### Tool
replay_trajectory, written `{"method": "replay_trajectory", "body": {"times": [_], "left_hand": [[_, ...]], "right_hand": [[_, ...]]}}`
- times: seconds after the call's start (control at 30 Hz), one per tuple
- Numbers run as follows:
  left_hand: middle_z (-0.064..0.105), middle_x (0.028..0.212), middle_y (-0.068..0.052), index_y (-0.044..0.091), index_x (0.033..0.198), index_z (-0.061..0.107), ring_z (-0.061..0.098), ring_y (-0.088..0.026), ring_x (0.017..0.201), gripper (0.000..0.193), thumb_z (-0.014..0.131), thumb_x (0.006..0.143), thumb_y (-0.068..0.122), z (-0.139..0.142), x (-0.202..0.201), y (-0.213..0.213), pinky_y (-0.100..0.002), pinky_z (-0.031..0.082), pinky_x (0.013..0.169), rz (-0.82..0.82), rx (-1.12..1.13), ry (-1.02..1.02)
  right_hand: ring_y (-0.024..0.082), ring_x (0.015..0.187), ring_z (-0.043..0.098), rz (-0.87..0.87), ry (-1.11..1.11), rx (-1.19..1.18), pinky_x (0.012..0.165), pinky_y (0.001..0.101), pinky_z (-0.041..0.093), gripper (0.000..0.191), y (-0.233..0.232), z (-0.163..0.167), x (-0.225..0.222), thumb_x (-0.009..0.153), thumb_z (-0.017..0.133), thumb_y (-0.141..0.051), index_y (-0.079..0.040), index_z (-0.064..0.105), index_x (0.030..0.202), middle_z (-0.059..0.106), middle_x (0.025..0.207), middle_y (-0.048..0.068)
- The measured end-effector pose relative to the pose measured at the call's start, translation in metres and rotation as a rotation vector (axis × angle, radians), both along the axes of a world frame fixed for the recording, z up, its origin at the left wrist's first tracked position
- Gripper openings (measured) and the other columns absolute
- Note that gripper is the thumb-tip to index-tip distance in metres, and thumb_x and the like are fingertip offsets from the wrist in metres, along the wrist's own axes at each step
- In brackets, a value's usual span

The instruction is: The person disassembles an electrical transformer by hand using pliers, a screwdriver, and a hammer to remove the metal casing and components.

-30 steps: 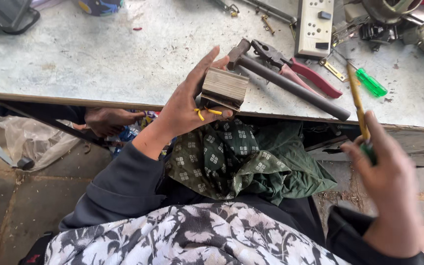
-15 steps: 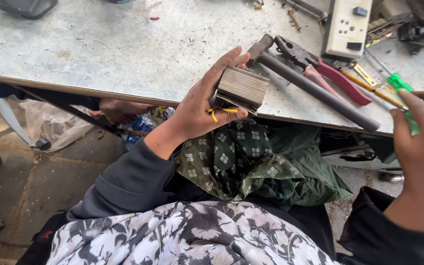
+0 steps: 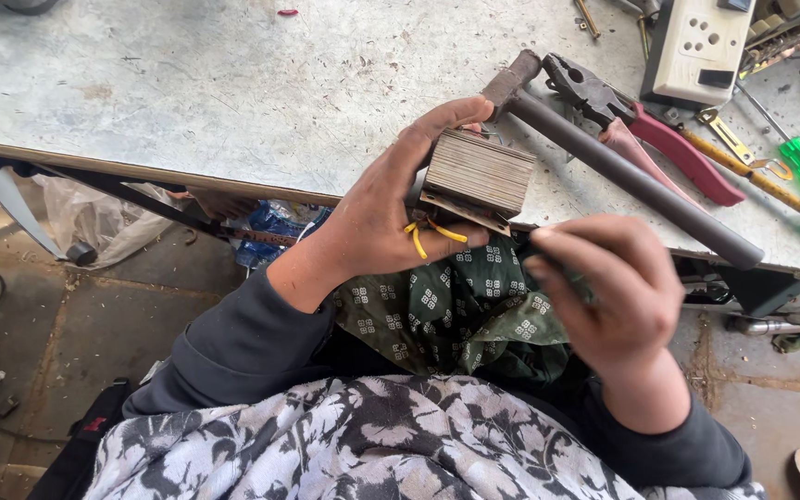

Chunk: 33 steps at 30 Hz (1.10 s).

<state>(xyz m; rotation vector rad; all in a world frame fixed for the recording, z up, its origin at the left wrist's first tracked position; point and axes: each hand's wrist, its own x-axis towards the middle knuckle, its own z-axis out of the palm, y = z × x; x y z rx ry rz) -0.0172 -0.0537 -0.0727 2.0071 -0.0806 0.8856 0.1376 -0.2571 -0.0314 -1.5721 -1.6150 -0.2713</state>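
While left hand (image 3: 377, 218) grips laminated block (image 3: 477, 174), right hand (image 3: 608, 292) curled, contents unclear; scuffed grey workbench (image 3: 233, 83).

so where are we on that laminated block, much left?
Done: nothing visibly finished; the laminated core block looks whole, plates stacked, yellow wires hanging below. In hand: the left hand holds the block above the bench edge; the right hand is closed beside it, and what it grips is hidden. Left: cannot tell. Hammer and red pliers lie on the bench.
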Motion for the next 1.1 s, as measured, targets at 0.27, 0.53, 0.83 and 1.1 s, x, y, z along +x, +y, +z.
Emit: {"method": "replay_trajectory", "body": {"times": [0.27, 0.53, 0.83, 1.1], "left_hand": [[0.043, 0.163, -0.009, 0.014, 0.159, 0.022, 0.049, -0.027, 0.153, 0.098, 0.092, 0.094, 0.037, -0.013, 0.001, 0.005, -0.039, 0.042, 0.126, 0.005, -0.03, 0.046], [0.045, 0.163, -0.008, 0.018, 0.154, 0.029, 0.056, -0.031, 0.146, 0.088, 0.09, 0.095, 0.041, -0.014, 0.001, 0.007, -0.041, 0.046, 0.125, 0.053, -0.004, 0.097], [0.054, 0.16, -0.003, 0.022, 0.158, 0.031, 0.067, -0.03, 0.136, 0.095, 0.089, 0.088, 0.05, -0.011, 0.002, 0.005, -0.041, 0.059, 0.111, 0.089, -0.084, 0.153], [0.052, 0.155, -0.006, 0.018, 0.157, 0.025, 0.064, -0.03, 0.136, 0.094, 0.086, 0.093, 0.052, -0.02, 0.005, 0.0, -0.041, 0.055, 0.116, 0.154, 0.009, 0.028]], "right_hand": [[0.021, 0.083, 0.06, -0.051, -0.08, 0.092, 0.073, 0.0323, 0.045, 0.026, 0.024, -0.023, -0.023, 0.09, 0.092, -0.002, -0.006, 0.071, 0.105, 0.064, 0.097, 0.005], [0.03, 0.091, 0.059, -0.149, -0.232, 0.021, 0.087, 0.042, 0.046, 0.017, 0.03, -0.005, -0.018, 0.089, 0.087, -0.004, -0.003, 0.073, 0.099, 0.064, 0.095, 0.011], [0.029, 0.102, 0.06, -0.152, -0.232, 0.008, 0.117, 0.0445, 0.05, 0.016, 0.039, 0.003, -0.012, 0.102, 0.086, -0.012, -0.006, 0.072, 0.106, 0.065, 0.101, 0.009], [0.03, 0.093, 0.058, -0.222, -0.33, 0.057, 0.088, 0.0418, 0.044, 0.018, 0.033, -0.013, -0.023, 0.093, 0.086, -0.011, -0.003, 0.071, 0.099, 0.065, 0.097, 0.01]]}}
